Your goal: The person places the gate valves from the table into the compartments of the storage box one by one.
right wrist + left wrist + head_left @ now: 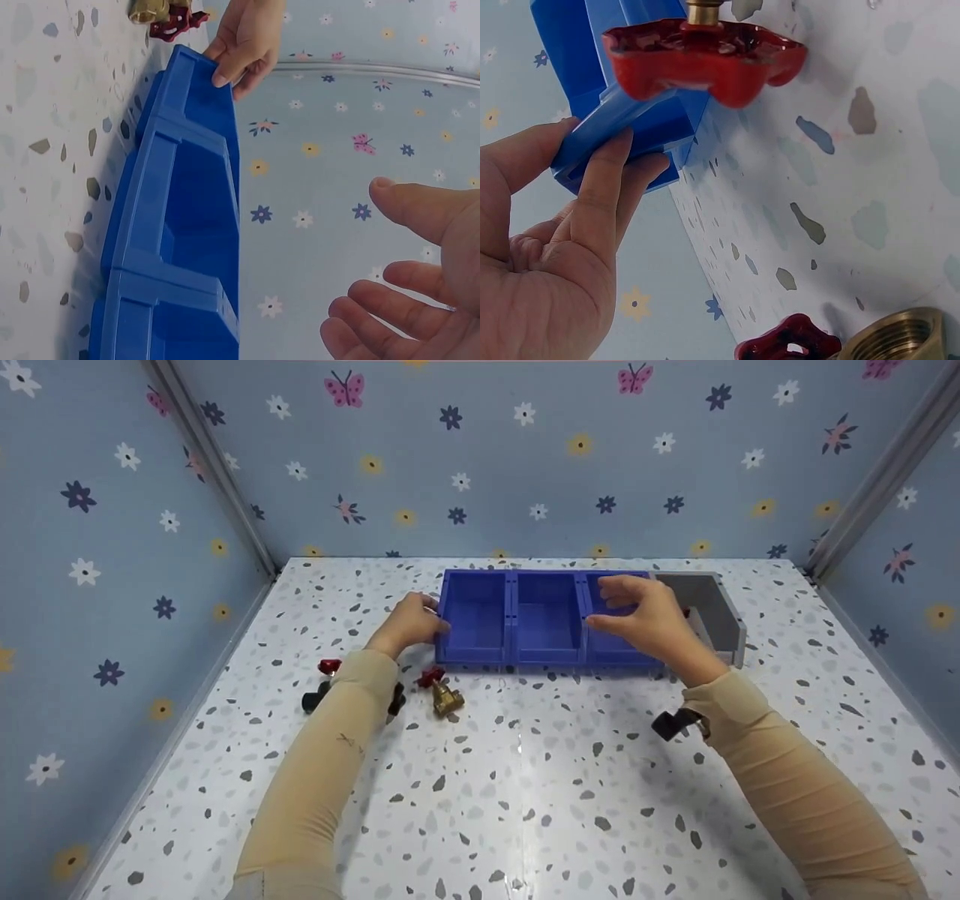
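Three blue storage bins [547,615] stand in a row with a grey bin [729,626] at their right end. My left hand [409,624] grips the side wall of the leftmost blue bin, thumb on one face and fingers on the other, as the left wrist view [570,225] confirms for the hand. Over the third blue bin hovers my right hand [649,615], fingers spread and loosely bent, holding nothing. The right wrist view shows that hand [420,285] apart from the blue bins [142,210]. Part of the grey bin's inside is hidden behind the right hand.
A brass valve [448,701] with a red handwheel [430,676] lies in front of the leftmost bin. Another red handwheel [329,666] shows beside the left sleeve, which hides what is near it. Patterned walls enclose the speckled table [480,825] at back and sides.
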The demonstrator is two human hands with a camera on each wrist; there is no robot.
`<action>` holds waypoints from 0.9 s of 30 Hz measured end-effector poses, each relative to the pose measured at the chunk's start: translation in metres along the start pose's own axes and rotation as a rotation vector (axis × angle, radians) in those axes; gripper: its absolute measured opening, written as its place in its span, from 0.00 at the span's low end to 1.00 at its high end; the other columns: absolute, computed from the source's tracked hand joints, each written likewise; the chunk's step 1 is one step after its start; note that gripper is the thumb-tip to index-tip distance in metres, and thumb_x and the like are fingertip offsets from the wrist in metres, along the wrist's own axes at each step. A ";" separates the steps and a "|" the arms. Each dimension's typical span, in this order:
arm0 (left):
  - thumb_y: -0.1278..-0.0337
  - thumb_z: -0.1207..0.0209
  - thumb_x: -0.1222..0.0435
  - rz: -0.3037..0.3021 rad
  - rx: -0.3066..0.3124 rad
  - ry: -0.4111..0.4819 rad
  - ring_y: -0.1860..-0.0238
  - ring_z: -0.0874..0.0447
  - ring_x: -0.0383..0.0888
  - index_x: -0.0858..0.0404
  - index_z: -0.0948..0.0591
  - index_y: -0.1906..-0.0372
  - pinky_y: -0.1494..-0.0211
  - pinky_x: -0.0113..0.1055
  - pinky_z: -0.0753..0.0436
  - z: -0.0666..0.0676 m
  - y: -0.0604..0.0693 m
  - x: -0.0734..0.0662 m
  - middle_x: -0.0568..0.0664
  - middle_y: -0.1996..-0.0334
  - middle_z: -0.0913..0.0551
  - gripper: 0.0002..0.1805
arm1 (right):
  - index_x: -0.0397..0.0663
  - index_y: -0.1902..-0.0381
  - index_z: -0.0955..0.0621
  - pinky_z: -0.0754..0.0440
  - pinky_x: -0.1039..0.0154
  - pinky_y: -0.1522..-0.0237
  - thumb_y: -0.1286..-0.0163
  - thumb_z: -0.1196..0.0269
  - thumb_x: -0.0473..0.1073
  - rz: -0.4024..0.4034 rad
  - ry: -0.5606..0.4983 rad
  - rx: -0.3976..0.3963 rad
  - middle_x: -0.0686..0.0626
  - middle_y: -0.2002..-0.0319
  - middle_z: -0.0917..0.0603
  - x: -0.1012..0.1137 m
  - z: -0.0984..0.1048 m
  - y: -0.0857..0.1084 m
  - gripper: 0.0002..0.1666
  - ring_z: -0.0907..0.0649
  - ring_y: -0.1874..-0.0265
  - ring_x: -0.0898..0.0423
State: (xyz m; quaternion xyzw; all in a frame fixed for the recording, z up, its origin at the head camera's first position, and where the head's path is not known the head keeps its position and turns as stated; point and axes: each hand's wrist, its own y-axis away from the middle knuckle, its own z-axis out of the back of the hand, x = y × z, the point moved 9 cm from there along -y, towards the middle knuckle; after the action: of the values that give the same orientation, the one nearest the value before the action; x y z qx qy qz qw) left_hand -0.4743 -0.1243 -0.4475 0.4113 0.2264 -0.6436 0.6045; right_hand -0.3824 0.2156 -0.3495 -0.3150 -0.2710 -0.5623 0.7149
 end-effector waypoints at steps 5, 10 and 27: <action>0.33 0.37 0.71 -0.004 -0.001 -0.002 0.46 0.11 0.56 0.77 0.22 0.33 0.38 0.47 0.10 -0.001 0.001 0.000 0.68 0.40 0.14 0.25 | 0.40 0.23 0.24 0.18 0.40 0.30 0.31 0.22 0.44 -0.002 -0.016 0.017 0.36 0.31 0.17 0.001 -0.009 0.002 0.42 0.17 0.33 0.38; 0.32 0.38 0.71 -0.007 -0.002 -0.011 0.43 0.11 0.57 0.77 0.22 0.33 0.37 0.48 0.10 -0.001 0.001 0.000 0.69 0.39 0.15 0.25 | 0.38 0.24 0.23 0.17 0.41 0.30 0.32 0.21 0.42 0.004 -0.030 0.022 0.36 0.31 0.16 0.004 -0.017 0.003 0.42 0.17 0.34 0.39; 0.32 0.38 0.71 -0.016 -0.004 -0.006 0.40 0.11 0.60 0.78 0.25 0.31 0.35 0.49 0.10 0.000 0.001 -0.001 0.70 0.38 0.15 0.27 | 0.39 0.27 0.21 0.14 0.42 0.35 0.33 0.21 0.42 0.030 -0.069 0.071 0.37 0.37 0.13 0.016 -0.065 0.004 0.39 0.15 0.38 0.39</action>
State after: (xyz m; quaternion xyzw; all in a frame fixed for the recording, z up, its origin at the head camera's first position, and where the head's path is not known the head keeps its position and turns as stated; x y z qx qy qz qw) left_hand -0.4736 -0.1245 -0.4466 0.4065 0.2292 -0.6491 0.6008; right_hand -0.3733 0.1570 -0.3806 -0.3126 -0.3105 -0.5306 0.7242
